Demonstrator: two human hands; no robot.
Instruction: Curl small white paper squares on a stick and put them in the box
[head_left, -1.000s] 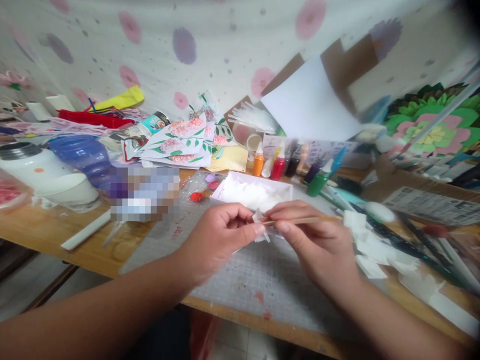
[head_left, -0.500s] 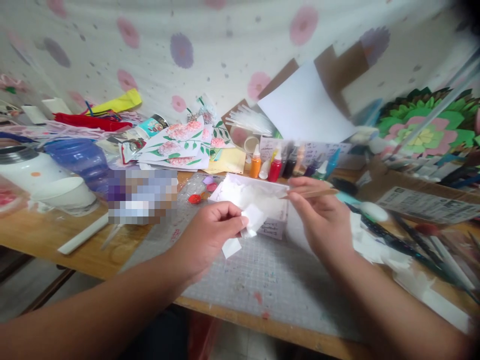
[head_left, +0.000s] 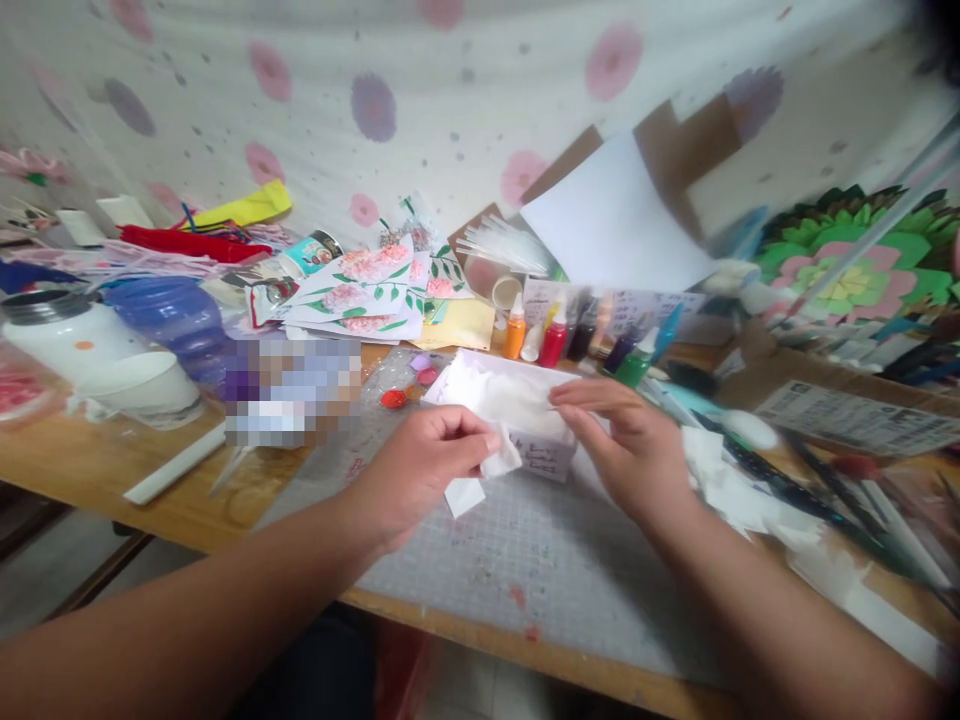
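Note:
My left hand is closed, pinching a small piece of white paper between thumb and fingertips in front of a white box. A second white paper square is just below that hand, over the grey cutting mat. The box has handwriting on its front and white, fluffy-looking material inside. At the box's right edge, my right hand is closed in a pinch on a thin wooden stick, now mostly hidden by the fingers.
Paint bottles stand behind the box. Painted flower cutouts lie at the back. On the left are a white jar and a white cup. White scraps, tools and a cardboard box crowd the right.
My right hand has moved slightly left and down, and the stick has turned so less of it shows. The paper in my left hand has tilted and bent. The view has shifted slightly.

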